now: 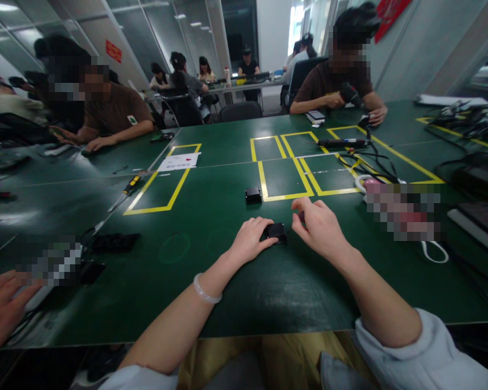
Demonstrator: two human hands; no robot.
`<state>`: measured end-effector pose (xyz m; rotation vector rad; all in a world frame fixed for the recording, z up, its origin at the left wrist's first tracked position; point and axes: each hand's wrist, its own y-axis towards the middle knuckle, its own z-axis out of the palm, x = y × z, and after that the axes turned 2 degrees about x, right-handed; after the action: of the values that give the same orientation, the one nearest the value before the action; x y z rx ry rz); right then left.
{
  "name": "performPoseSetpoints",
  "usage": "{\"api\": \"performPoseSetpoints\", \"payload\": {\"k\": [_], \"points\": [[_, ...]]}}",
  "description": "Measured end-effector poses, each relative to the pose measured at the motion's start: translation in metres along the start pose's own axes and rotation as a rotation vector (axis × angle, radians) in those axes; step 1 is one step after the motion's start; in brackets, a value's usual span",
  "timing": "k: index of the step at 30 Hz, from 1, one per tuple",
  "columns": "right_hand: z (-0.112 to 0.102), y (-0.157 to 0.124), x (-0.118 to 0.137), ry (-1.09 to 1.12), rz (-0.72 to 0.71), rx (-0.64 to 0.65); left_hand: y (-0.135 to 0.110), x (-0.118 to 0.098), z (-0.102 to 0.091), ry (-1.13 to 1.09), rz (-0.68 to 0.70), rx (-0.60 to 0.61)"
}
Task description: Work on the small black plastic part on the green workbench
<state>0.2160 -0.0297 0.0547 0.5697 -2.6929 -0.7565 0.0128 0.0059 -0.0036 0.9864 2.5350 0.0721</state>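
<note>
One black box (277, 233), likely light, rigid, best side-held: left grip (251, 237) clasps it; right grip (320, 226) curled, contents unclear.

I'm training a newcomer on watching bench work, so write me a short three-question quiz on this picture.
1. What does the wearer's left hand hold on the table?
2. True or false: the pale bracelet is on the wearer's right wrist.
3. Relative to the wearer's left hand, the yellow-and-black screwdriver lies: A) to the right; B) to the left; C) directly underneath.

Key:
1. A black box-shaped part.
2. False; it is on the left wrist.
3. B.
</note>
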Motion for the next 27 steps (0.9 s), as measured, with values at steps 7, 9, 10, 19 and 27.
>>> {"api": "performPoseSetpoints", "payload": {"k": [7,9,10,19,27], "points": [[-0.0013,0.0003,0.0001,0.022,-0.012,0.023,0.0004,0.0008,0.0008,0.006,0.000,0.002],[-0.0013,0.0004,-0.0001,0.022,-0.008,0.007,0.0004,0.0010,0.0009,0.004,-0.002,0.005],[-0.0012,0.0005,-0.0002,0.021,-0.008,0.003,0.0003,0.0010,0.0010,0.002,-0.003,0.005],[0.0001,-0.0004,-0.0005,0.053,-0.013,0.016,-0.0001,0.0010,0.0006,0.002,-0.004,0.001],[0.0010,-0.0004,-0.0014,0.051,-0.014,-0.033,0.0003,0.0004,-0.0007,-0.008,-0.003,0.006]]}}
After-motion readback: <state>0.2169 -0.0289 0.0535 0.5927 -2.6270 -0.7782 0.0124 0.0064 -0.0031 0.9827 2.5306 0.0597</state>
